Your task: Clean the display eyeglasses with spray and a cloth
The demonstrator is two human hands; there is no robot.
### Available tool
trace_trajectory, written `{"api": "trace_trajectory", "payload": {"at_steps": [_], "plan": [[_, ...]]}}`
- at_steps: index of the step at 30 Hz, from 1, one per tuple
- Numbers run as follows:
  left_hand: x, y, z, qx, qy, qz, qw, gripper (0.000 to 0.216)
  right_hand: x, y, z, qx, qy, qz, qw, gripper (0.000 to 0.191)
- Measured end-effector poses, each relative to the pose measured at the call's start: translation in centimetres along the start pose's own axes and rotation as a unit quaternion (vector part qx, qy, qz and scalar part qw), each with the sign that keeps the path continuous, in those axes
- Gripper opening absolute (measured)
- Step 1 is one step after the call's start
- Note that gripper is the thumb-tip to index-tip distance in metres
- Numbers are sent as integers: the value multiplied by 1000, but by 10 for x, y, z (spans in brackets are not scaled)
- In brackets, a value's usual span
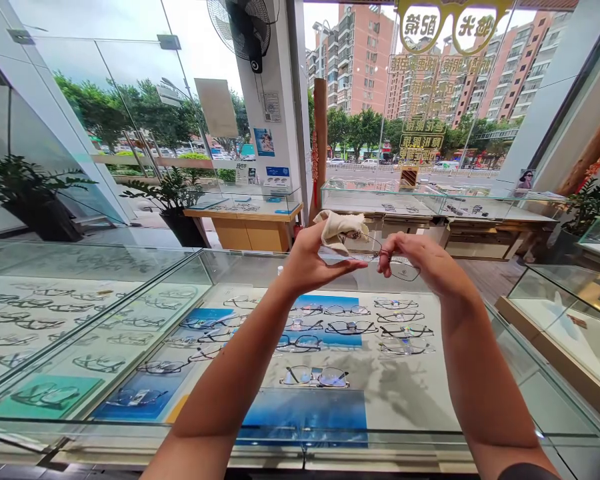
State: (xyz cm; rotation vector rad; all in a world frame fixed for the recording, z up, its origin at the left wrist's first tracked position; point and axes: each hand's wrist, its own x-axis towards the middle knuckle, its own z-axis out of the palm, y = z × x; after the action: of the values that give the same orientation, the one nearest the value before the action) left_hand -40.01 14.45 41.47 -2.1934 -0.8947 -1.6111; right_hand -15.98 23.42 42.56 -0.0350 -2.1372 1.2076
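Observation:
My left hand [307, 263] grips a cream-coloured cloth [336, 228], bunched over the fingers, with the thumb stretched out below it. A pair of thin-rimmed eyeglasses [405, 272] is held up above the glass counter, between my two hands. Its one lens hangs under my right hand [423, 257], whose bent fingers pinch the frame near the middle. The other lens lies against the cloth, partly covered by it. Beneath my forearms, several more eyeglasses [351, 328] lie in rows inside the counter.
The glass display counter [405, 413] spans the front, with blue cards [330, 407] under some frames. Another glass case [570, 320] stands at the right. Farther back are a wooden display table [250, 230], potted plants [180, 200], a wall fan [243, 27] and large windows.

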Motion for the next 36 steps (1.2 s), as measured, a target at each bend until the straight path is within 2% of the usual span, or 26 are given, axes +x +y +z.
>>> {"api": "trace_trajectory", "payload": {"at_steps": [4, 6, 9, 12, 15, 20, 29, 36], "plan": [[-2, -6, -3, 46, 77, -1, 996, 58, -3, -3, 3, -125, 137, -80, 979, 39], [-4, -11, -5, 62, 119, -10, 991, 62, -3, -5, 6, -186, 209, -135, 950, 49], [-8, -20, -7, 49, 159, -25, 986, 68, -1, -6, 12, -276, 272, -203, 900, 62], [-11, -23, -7, 41, 173, -25, 984, 71, 2, -5, 16, -329, 296, -232, 866, 58], [-10, -21, -7, 48, 183, -21, 982, 70, 4, -3, 18, -347, 316, -239, 850, 51], [-6, -9, -3, 44, 186, -32, 981, 69, 5, 0, 23, -352, 341, -229, 841, 44], [-6, 4, 14, 134, 251, -64, 957, 76, 6, 0, 33, -380, 382, -216, 814, 40], [-8, 3, 25, 96, 313, -62, 943, 88, 5, -2, 39, -375, 390, -219, 812, 40]]}}
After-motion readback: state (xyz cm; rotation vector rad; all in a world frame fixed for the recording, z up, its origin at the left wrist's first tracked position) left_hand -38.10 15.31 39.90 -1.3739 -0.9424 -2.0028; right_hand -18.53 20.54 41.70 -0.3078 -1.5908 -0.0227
